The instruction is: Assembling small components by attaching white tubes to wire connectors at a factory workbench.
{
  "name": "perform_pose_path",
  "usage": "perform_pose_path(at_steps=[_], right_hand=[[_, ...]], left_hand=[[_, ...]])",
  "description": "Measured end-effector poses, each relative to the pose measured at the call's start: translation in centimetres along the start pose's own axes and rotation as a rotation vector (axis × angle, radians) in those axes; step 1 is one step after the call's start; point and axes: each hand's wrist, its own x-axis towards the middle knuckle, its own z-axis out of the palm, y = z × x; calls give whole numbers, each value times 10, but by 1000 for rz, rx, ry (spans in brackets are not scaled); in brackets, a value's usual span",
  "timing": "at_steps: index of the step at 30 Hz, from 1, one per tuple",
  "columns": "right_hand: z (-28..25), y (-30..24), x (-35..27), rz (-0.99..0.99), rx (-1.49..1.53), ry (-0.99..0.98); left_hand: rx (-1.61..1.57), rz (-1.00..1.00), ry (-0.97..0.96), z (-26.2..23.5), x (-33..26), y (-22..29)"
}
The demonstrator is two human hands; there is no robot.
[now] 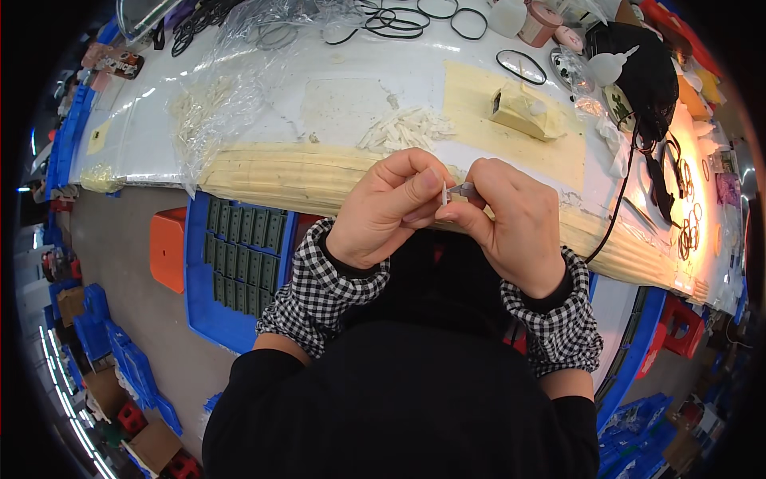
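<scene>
My left hand (383, 209) pinches a small white plastic piece (444, 193) between thumb and fingers, held upright just in front of the table's taped edge. My right hand (511, 219) holds a small grey metal tool (464, 190) whose tip touches the white piece. Both hands meet close together above my lap. A pile of similar white pieces (407, 128) lies on the white table (319, 96) just beyond my hands. Checked cuffs cover both wrists.
A clear plastic bag (239, 72) lies at the table's left. Black rubber rings (399, 22) and a yellowish block (527, 112) sit farther back. A black cable (626, 176) hangs on the right. Below left stand a blue crate of dark parts (239, 255) and an orange stool (167, 247).
</scene>
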Motion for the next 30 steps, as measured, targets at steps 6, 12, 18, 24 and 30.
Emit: perform_pose_path(at_steps=[6, 12, 18, 24, 30], right_hand=[[-4, -4, 0, 40, 3, -74], [0, 0, 0, -19, -49, -13], [0, -1, 0, -17, -47, 15], [-1, -1, 0, -25, -90, 6], [-2, -1, -1, -34, -112, -8]], left_hand=[[-6, -4, -9, 0, 0, 1], [15, 3, 1, 2, 0, 2], [8, -2, 11, 2, -1, 2], [37, -2, 17, 1, -2, 3], [49, -2, 27, 1, -3, 3]])
